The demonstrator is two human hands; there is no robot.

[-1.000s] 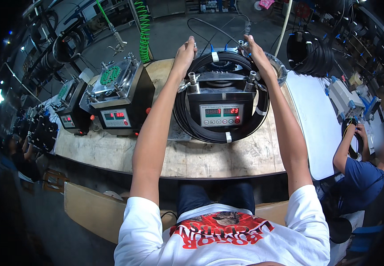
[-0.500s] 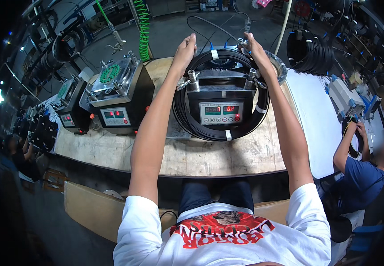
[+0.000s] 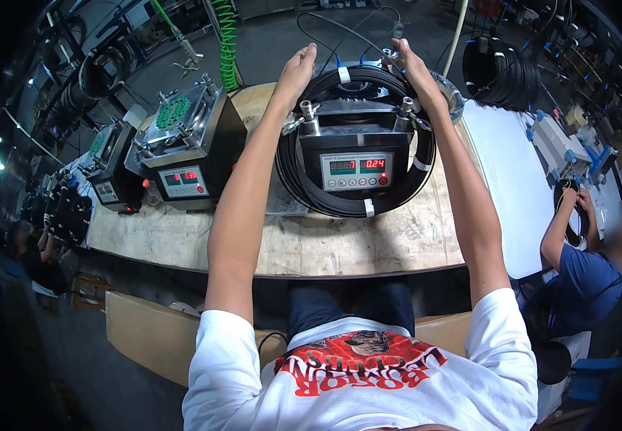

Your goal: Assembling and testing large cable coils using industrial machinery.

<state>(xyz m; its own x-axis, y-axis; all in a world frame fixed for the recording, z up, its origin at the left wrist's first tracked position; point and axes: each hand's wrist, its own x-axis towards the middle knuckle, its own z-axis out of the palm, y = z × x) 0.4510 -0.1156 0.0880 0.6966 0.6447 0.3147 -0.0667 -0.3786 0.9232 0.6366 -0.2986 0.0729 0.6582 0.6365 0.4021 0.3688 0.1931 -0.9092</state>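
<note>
A coil of black cable (image 3: 304,188), bound with white ties, lies around a black box machine (image 3: 354,161) with red digit displays on the wooden bench (image 3: 340,244). My left hand (image 3: 298,70) rests on the far left of the coil, its fingers curled over the cable. At the far right of the coil, my right hand (image 3: 411,66) grips the cable next to a metal post and a small connector. Both arms are stretched out over the machine's sides.
A second black machine (image 3: 189,147) with a metal fixture on top stands to the left, and a smaller one (image 3: 113,176) beyond it. A green coiled hose (image 3: 226,36) hangs behind. A person in blue (image 3: 587,262) works at the right beside a white table (image 3: 516,183).
Both hands have stayed on the far side of the coil; they shifted only slightly. The coil and the machine have not moved.
</note>
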